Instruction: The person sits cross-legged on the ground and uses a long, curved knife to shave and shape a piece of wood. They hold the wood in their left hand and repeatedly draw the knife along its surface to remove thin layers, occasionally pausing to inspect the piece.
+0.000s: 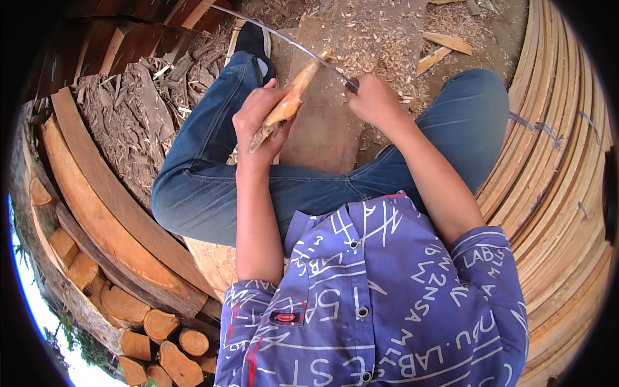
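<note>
My left hand (261, 116) is closed around a rough, tapered piece of wood (293, 97), pale toward its far tip and darker at its near end. In my right hand (377, 100) I grip the near end of a long, thin metal blade (284, 40), which slants away to the far left. The blade crosses the wood close to the wood's far tip; whether it bites into it I cannot tell. Most of the blade's handle is hidden in my right fist. Both hands are held above a flat brown board (322, 138) between my bent legs.
Wood shavings (387, 48) litter the ground ahead, with loose offcuts (448, 43) at the far right. Bark scraps (138, 109) lie to the left. Long bundled strips of wood (548, 174) line the right side. Cut logs (161, 326) are stacked at the lower left beside curved planks (109, 206).
</note>
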Available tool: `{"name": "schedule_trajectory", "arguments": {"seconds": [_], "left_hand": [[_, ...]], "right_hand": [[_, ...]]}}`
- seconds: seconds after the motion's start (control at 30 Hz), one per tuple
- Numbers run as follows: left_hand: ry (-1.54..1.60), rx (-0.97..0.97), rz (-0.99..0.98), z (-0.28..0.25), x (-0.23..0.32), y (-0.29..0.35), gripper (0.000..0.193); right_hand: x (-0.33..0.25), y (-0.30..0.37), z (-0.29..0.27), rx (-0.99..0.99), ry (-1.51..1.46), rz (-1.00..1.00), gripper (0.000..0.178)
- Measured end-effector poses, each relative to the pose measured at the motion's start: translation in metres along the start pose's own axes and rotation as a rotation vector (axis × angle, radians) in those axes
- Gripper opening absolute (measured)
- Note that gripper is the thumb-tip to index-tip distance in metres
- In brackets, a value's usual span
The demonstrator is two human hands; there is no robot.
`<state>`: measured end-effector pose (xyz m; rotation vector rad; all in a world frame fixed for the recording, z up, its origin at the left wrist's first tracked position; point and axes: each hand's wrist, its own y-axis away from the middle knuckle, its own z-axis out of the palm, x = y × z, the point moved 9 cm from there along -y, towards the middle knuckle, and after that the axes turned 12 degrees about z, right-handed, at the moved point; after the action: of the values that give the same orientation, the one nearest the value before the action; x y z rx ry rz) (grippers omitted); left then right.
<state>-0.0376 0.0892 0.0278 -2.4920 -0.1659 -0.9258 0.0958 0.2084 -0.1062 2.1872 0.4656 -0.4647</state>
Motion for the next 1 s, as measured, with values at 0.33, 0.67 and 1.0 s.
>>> {"name": "schedule_trajectory", "arguments": {"seconds": [0.33, 0.67, 1.0], "left_hand": [[0.013, -0.030, 0.059, 0.006, 0.004, -0.005, 0.019], [0.027, -0.030, 0.016, 0.009, -0.001, 0.000, 0.020], [0.010, -0.008, -0.056, 0.006, -0.003, 0.000, 0.021]], "right_hand": [[0.009, -0.009, 0.001, 0.005, -0.048, 0.036, 0.023], [0.008, -0.011, 0.000, 0.044, -0.091, 0.060, 0.019], [-0.011, 0.009, 0.015, -0.089, -0.124, -0.044, 0.017]]}}
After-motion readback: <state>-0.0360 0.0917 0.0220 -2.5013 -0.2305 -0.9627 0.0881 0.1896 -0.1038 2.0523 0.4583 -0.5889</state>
